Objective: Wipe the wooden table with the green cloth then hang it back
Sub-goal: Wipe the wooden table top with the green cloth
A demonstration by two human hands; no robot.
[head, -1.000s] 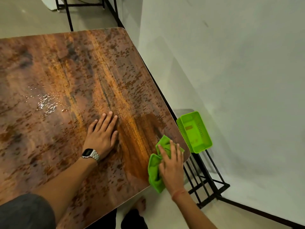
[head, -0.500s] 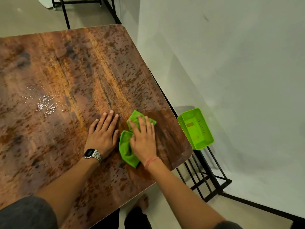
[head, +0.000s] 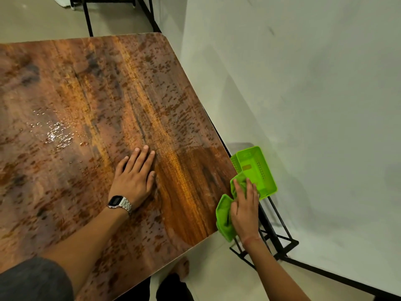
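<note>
The wooden table (head: 104, 101) fills the left and middle of the head view, its top mottled brown. My right hand (head: 245, 208) presses the crumpled green cloth (head: 224, 216) at the table's near right corner, where part of the cloth hangs past the edge. My left hand (head: 135, 178) lies flat on the tabletop with fingers spread, a metal watch (head: 119, 204) on the wrist. A patch of water droplets (head: 55, 132) glistens on the table to the left of my left hand.
A green plastic basket (head: 258, 170) sits just off the table's right edge on a black metal rack (head: 275, 233). A white wall (head: 303, 94) runs close along the right side. Black frame legs (head: 87, 17) stand beyond the far edge.
My right hand slid the green cloth from beside my left hand out to the table's right corner. My left hand stayed in place.
</note>
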